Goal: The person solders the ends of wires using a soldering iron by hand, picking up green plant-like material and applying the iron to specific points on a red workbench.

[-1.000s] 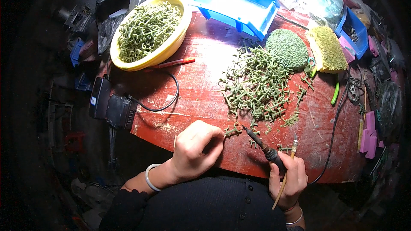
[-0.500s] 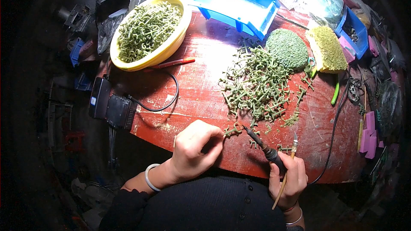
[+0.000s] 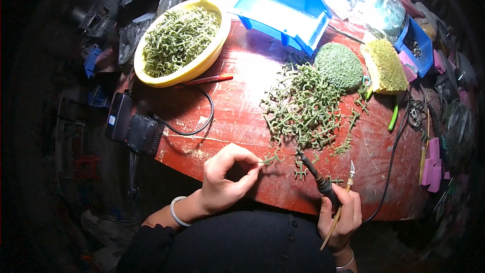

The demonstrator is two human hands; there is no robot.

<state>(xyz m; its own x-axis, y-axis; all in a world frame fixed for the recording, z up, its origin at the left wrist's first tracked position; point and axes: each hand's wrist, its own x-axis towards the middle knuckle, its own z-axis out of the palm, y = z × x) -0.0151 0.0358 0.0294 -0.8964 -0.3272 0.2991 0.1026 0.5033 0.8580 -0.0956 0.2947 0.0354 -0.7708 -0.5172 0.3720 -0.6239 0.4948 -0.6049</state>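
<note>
My left hand (image 3: 226, 178) pinches the end of a small green branched piece (image 3: 273, 158) between thumb and fingertips, just above the table. In my right hand (image 3: 345, 217) are two tools. One is a black soldering iron (image 3: 324, 186), its thin dark tip pointing toward the pile and apart from the held piece. The other is a craft knife (image 3: 349, 178) with a slim wooden handle, its blade pointing away from me. Beneath the iron lie loose green pieces (image 3: 300, 171). Beyond both hands spreads a heap of similar green pieces (image 3: 303, 108).
A yellow bowl (image 3: 223, 40) full of green pieces stands at the far left, beside a red pen (image 3: 214, 79). A blue bin (image 3: 262, 31), a green textured mound (image 3: 339, 65) and a yellow sponge-like block (image 3: 385, 68) sit far right. Cables lie on the red table (image 3: 237, 116).
The iron's tip has moved right, away from the held green piece. My left fingers have opened into a rounder pinch, still on that piece. The whole view has shifted slightly.
</note>
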